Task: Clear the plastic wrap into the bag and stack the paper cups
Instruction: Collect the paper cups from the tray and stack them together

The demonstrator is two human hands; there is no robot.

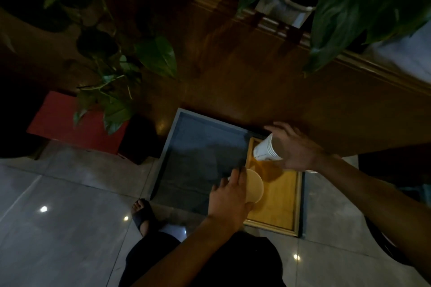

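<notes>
While tipped sideways, sits clamped in right hand (296,147): white stack of cups (267,149). Gripped in left hand (229,196), rim rightward: single cup (254,186), seemingly pale.

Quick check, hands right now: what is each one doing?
Left hand: grips a single paper cup, mouth facing the camera.
Right hand: grips a nested stack of paper cups, tilted over the wooden tray.
</notes>
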